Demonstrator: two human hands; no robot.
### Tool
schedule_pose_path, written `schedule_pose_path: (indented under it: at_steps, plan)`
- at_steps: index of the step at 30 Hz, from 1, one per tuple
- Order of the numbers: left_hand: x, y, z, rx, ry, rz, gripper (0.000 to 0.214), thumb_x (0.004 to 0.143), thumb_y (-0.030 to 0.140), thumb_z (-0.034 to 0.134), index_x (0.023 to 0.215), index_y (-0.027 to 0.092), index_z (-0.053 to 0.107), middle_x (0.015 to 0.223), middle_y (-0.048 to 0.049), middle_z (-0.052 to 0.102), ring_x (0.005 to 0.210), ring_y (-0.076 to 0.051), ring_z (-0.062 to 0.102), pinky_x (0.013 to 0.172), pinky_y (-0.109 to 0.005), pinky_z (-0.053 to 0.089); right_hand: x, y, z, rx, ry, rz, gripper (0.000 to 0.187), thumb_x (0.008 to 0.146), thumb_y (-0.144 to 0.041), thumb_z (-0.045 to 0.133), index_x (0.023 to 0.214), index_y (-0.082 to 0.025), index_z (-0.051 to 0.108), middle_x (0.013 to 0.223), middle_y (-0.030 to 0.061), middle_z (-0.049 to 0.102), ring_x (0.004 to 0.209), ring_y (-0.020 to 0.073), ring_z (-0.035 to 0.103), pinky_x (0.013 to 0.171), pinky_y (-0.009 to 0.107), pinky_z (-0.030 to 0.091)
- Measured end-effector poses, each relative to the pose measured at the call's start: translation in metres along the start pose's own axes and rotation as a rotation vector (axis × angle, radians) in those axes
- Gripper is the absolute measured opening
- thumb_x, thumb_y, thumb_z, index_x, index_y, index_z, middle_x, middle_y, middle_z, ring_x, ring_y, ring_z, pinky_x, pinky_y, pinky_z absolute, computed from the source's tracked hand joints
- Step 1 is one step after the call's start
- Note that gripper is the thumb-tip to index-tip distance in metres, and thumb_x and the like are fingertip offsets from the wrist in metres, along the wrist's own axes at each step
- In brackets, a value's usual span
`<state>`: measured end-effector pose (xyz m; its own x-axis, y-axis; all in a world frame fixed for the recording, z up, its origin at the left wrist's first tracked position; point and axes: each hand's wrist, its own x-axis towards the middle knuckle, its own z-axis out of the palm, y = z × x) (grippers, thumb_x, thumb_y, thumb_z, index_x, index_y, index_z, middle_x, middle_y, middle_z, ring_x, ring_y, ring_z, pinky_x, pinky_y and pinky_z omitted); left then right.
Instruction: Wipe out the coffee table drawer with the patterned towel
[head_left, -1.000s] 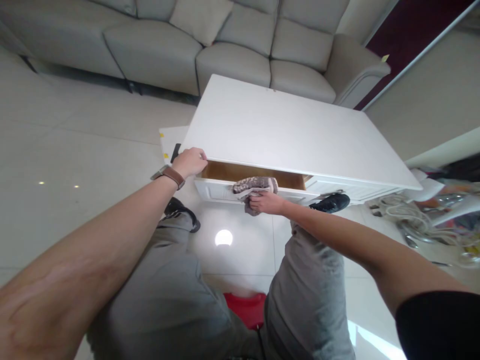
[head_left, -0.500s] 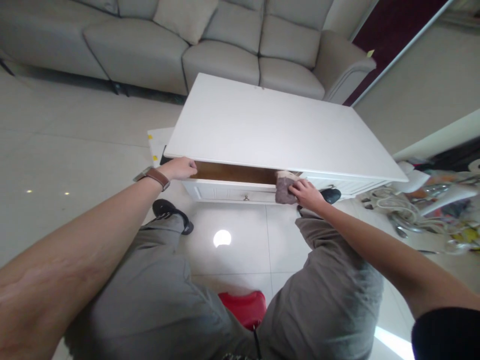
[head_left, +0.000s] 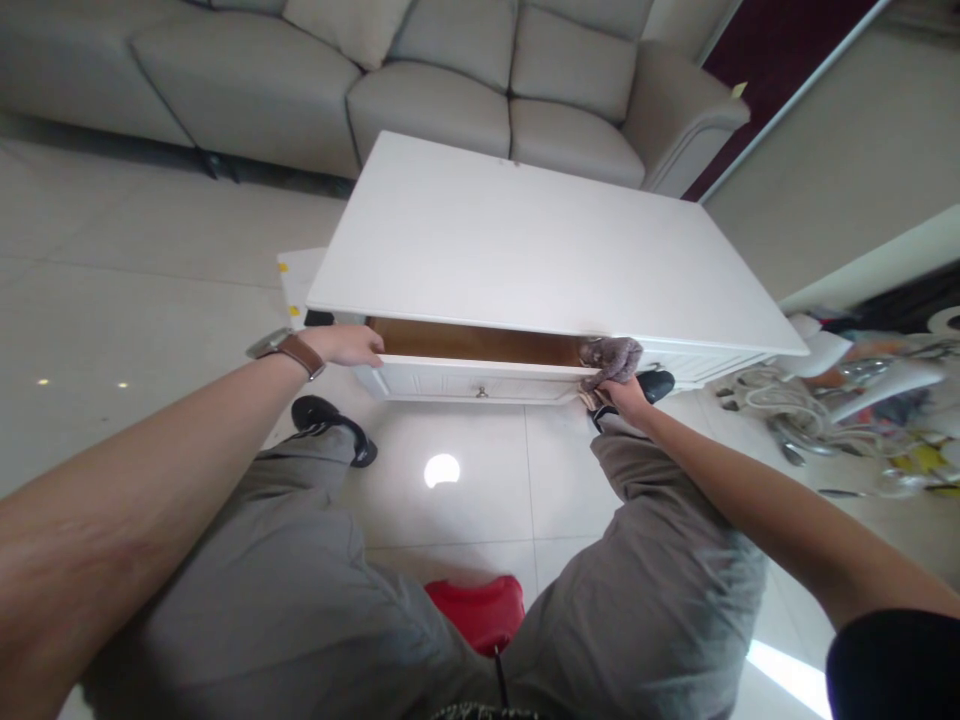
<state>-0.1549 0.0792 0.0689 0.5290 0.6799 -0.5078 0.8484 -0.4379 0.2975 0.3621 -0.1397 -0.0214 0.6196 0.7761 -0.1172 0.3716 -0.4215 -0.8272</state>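
A white coffee table (head_left: 525,240) stands before me with its drawer (head_left: 427,384) pulled part way out, showing a brown inside. My left hand (head_left: 351,345) is closed over the drawer's left front corner. At the drawer's right end, my right hand (head_left: 624,397) grips a greyish-brown cloth (head_left: 613,358), bunched up against the corner of the drawer front. Part of the cloth hangs over the drawer's edge, and some of my right fingers are hidden. A small metal knob (head_left: 482,391) sits midway along the drawer front.
Behind the table runs a grey sofa (head_left: 427,110). Cables and mixed items (head_left: 787,405) lie on the floor at the right. A red stool seat (head_left: 480,612) shows between my legs. A white panel with yellow marks (head_left: 292,265) is left of the table.
The drawer has come out further. My right hand has moved slightly right and down at the drawer's corner, and the cloth is now bunched there. My left hand has shifted with the drawer front.
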Motion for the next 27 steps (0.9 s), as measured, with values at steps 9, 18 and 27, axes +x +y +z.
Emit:
schedule_pose_path:
  at_steps: [9, 18, 27]
  plan:
    - [0.002, 0.004, 0.002, 0.113, -0.028, 0.002, 0.049, 0.067, 0.050, 0.059, 0.102, 0.022, 0.079, 0.112, -0.0108, 0.080, 0.101, -0.030, 0.071, 0.080, -0.030, 0.050, 0.003, -0.011, 0.006, -0.073, 0.050, 0.047, 0.031, 0.054, -0.020, 0.073, 0.083, -0.020, 0.063, 0.072, 0.0012, 0.068, 0.071, 0.0208, 0.065, 0.063, 0.031, 0.056]
    - [0.007, 0.004, 0.006, 0.095, -0.030, -0.042, 0.053, 0.066, 0.052, 0.068, 0.108, 0.023, 0.080, 0.118, -0.0119, 0.078, 0.113, -0.035, 0.068, 0.093, -0.034, 0.049, -0.004, -0.028, -0.008, -0.417, 0.181, -0.022, 0.046, 0.063, -0.035, 0.074, 0.106, -0.022, 0.068, 0.093, 0.0080, 0.073, 0.087, 0.0298, 0.068, 0.080, 0.042, 0.056]
    - [0.000, 0.024, 0.002, 0.318, -0.125, -0.034, 0.055, 0.084, 0.041, 0.057, 0.128, 0.013, 0.072, 0.136, -0.0170, 0.070, 0.114, -0.030, 0.067, 0.090, -0.032, 0.049, -0.007, -0.054, -0.002, -0.586, 0.045, -0.074, 0.055, 0.067, -0.029, 0.068, 0.122, -0.023, 0.063, 0.112, 0.0125, 0.072, 0.100, 0.0349, 0.069, 0.086, 0.045, 0.056]
